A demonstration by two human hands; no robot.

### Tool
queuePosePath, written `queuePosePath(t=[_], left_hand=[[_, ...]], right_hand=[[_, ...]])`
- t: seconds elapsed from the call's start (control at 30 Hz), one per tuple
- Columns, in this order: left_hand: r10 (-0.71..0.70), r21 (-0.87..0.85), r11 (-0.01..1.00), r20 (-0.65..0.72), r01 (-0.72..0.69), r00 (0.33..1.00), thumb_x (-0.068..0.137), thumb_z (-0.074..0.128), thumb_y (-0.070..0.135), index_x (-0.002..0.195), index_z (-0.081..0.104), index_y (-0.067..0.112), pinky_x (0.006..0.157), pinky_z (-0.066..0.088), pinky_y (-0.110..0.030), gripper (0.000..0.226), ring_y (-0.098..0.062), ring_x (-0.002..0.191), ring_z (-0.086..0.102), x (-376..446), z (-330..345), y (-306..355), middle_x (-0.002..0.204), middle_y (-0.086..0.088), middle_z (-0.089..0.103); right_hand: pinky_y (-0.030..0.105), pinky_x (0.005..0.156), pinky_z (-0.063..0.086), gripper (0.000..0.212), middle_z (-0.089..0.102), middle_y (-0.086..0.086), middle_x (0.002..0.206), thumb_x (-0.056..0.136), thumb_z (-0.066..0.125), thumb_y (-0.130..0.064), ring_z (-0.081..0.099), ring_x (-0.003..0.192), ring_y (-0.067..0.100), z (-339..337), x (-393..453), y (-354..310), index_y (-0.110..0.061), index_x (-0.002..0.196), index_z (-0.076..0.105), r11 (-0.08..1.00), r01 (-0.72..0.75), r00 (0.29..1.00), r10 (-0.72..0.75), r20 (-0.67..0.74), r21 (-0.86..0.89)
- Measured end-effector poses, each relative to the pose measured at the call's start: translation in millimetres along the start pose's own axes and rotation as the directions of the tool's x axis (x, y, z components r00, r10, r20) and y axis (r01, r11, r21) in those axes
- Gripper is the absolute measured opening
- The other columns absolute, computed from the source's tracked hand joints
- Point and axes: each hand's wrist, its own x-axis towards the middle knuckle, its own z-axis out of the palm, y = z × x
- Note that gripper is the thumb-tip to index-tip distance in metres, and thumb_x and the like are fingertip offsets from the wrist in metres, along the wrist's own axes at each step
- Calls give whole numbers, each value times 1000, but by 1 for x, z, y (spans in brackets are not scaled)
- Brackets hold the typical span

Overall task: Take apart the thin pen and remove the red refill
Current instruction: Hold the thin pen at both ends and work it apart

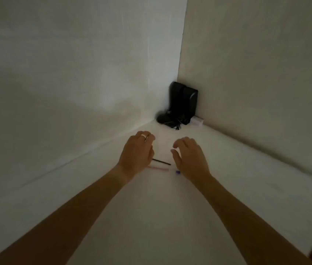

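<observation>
Thin pen parts (pixel 161 162) loose on smooth white table (pixel 151 217), left hand (pixel 137 152), right hand (pixel 188 156), each grip apart, empty

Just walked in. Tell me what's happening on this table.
A person is reaching both bare hands over a white table set in a corner. The left hand, with a ring on it, and the right hand are open and hold nothing. Between them lie a thin black stick, a pale pinkish stick and a small blue piece, all apart on the surface. It looks like pen parts are laid out, though the picture is too blurred to tell which is which. A black device stands in the far corner.
</observation>
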Motion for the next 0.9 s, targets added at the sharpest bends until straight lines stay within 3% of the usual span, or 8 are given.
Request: queuePosePath(t=[0.1,0.27,0.5,0.63,0.77,0.9], left_hand=[[-14,-26,1000,3,14,1000,82,55,10,113,63,10,80,50,-39,32,-29,106,60,-35,6,4,113,-10,65],[-66,-50,997,-14,65,998,80,42,19,107,64,14,76,49,-37,35,-26,101,60,-70,4,3,108,-6,66],[-137,-124,984,-35,132,990,91,55,19,90,63,19,66,46,-35,8,-24,83,58,-79,10,-1,86,0,62],[-183,-200,965,-44,171,982,92,57,14,87,61,19,66,47,-37,9,-21,82,54,-78,11,-5,85,1,60],[-222,-195,958,-44,210,974,86,60,3,86,61,19,67,46,-37,16,-22,82,54,-78,13,-8,85,1,60],[-216,-172,964,-56,203,975,86,60,4,86,61,18,66,45,-37,14,-23,82,54,-78,14,-8,85,0,60]], right_hand=[[37,74,48,6,60,1,91,92,58,-21,54,83,22,13,-30,-10,-16,90,61,999,33,999,-33,-7,13],[36,72,45,6,61,0,90,91,58,-21,55,84,23,21,-50,-24,-18,88,63,999,31,999,-31,19,14],[34,73,45,4,63,-2,89,91,60,-19,54,84,21,22,-50,-33,-19,88,64,1000,1,999,-2,54,21],[33,77,46,4,64,-5,91,91,61,-19,52,86,17,25,-48,-28,-21,90,65,997,-24,999,21,43,68],[34,79,47,7,66,-5,94,90,61,-22,53,89,18,29,-52,-23,-21,94,68,997,-46,999,45,23,68],[37,78,48,7,65,-3,91,92,61,-21,52,86,20,31,-50,-25,-18,91,67,998,-36,998,34,50,48]])
